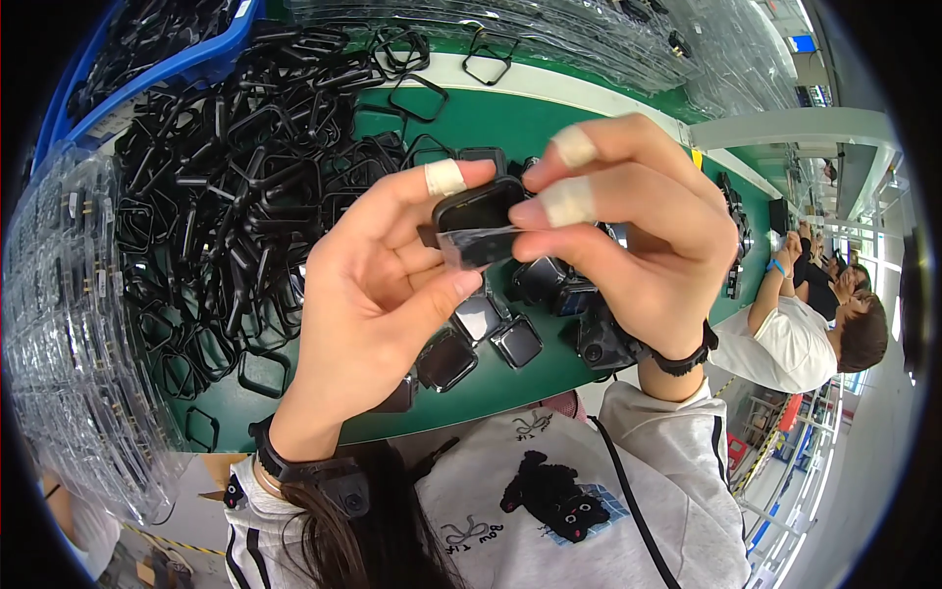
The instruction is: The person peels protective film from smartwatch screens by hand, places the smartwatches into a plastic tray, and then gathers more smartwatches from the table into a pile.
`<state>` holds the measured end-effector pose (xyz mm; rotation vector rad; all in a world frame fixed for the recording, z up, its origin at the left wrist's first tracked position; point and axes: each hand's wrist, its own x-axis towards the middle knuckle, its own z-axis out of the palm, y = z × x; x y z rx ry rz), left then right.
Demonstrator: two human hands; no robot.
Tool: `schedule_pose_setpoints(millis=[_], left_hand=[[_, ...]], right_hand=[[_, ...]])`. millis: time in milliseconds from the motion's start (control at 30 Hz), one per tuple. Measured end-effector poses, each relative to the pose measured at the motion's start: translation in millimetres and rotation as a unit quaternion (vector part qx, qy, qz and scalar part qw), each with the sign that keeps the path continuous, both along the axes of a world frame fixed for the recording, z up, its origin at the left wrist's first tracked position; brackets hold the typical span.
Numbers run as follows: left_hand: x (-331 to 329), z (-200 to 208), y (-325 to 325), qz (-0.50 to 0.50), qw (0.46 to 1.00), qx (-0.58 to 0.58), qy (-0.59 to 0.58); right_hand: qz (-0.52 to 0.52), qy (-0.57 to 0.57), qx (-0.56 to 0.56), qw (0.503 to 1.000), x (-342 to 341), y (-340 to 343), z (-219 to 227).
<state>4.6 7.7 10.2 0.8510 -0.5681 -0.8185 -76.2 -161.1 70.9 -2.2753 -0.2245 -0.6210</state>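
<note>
Above the green table, my left hand is closed on a small black rounded-square watch case, its index finger on the top edge and its thumb below. A strip of clear film lies across the lower part of the case. The film's right end meets my right hand, whose thumb and fingers pinch there, partly hiding the case's right edge. Tape wraps fingers on both hands. Below them on the table lie several similar glossy dark pieces, some overlapping.
A large pile of thin black rounded-square frames covers the left of the green table. Behind it stands a blue bin of black parts. Stacked clear plastic trays rise at the left, with more trays at the back. Other people sit along the right.
</note>
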Motion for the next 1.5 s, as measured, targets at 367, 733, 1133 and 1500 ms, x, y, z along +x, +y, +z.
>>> schedule_pose_setpoints(millis=[367,733,1133,1500], left_hand=[[-5,3,-4,-0.003,0.998,0.033,0.053],[-8,-3,-1,0.071,0.996,0.054,-0.009],[-15,-6,-4,0.155,0.984,0.028,-0.082],[-20,-7,-7,0.175,0.975,0.035,-0.133]], right_hand=[[-0.053,0.057,-0.061,0.995,2,5,0],[-0.035,0.083,0.081,0.993,-4,19,-13],[-0.036,0.07,0.11,0.991,-17,20,-26],[-0.015,0.106,0.228,0.968,-33,19,-30]])
